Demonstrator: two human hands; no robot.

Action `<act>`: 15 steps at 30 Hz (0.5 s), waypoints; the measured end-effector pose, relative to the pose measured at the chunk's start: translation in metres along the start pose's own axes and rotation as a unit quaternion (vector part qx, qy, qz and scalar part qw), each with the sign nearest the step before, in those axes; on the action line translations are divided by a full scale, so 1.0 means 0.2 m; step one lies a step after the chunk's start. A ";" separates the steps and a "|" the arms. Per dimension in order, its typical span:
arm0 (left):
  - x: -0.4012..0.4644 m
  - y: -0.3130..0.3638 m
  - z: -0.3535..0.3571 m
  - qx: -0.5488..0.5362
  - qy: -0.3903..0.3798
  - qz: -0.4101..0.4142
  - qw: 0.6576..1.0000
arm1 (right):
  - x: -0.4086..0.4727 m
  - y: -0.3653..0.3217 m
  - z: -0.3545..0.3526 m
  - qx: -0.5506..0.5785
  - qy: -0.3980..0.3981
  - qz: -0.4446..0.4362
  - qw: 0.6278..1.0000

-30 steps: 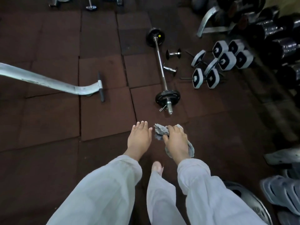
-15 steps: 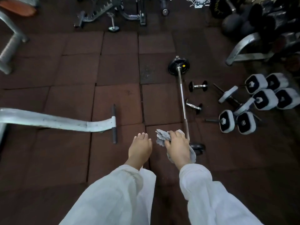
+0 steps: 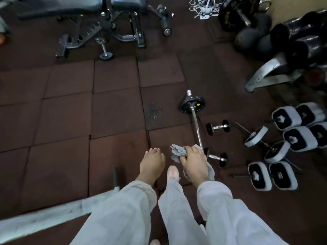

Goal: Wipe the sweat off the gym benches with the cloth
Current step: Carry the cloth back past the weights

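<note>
The cloth [image 3: 178, 152], grey and bunched, is clutched in the right hand [image 3: 193, 161], with a tail of it hanging below the wrist. The left hand [image 3: 152, 164] is beside the cloth, apart from it, fingers straight and together, holding nothing.

Relative to the cloth: a barbell [image 3: 194, 121] lies on the floor just beyond it; small dumbbells [image 3: 217, 127] and white-capped weights [image 3: 286, 138] sit to its right; a pale metal frame bar [image 3: 53, 216] crosses the floor low to its left.

Change noted: over the last second the view has lifted. A padded gym bench [image 3: 85, 6] on its dark frame now appears far ahead of the cloth, at the top edge, where only floor tiles showed before. The grip on the cloth is unchanged.

Assessment: no wiping is under way. The person appears to be walking toward the bench, which is well apart from the cloth; contact with the pad remains to be made.
</note>
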State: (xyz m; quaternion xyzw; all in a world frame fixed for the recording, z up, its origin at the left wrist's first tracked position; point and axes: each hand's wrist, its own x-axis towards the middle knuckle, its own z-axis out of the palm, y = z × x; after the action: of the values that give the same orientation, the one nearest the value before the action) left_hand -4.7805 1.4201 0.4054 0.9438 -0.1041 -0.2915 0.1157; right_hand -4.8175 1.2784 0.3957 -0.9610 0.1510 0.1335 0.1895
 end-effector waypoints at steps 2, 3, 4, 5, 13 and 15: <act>0.27 0.06 -0.15 -0.005 0.000 0.005 1.000 | 0.28 -0.01 -0.09 -0.012 -0.008 0.003 1.000; 0.41 0.10 -0.24 -0.010 0.001 0.004 1.000 | 0.43 -0.02 -0.14 -0.014 -0.013 0.005 1.000; 0.55 0.13 -0.34 -0.016 0.005 0.002 1.000 | 0.58 -0.04 -0.20 -0.013 -0.013 0.004 1.000; 0.68 0.17 -0.44 -0.019 0.011 0.003 1.000 | 0.73 -0.06 -0.26 -0.015 -0.012 -0.001 1.000; 1.57 0.27 -1.08 -0.021 0.037 0.003 0.999 | 1.80 -0.24 -0.65 -0.002 0.013 0.008 1.000; 1.80 0.26 -1.22 -0.007 0.039 0.000 0.999 | 2.06 -0.29 -0.71 0.005 0.019 0.012 1.000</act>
State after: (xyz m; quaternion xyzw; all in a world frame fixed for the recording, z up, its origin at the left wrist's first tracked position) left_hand -4.3555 1.3143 0.4272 0.9538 -0.0971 -0.2550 0.1258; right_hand -4.3910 1.1727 0.4114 -0.9604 0.1671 0.1173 0.1894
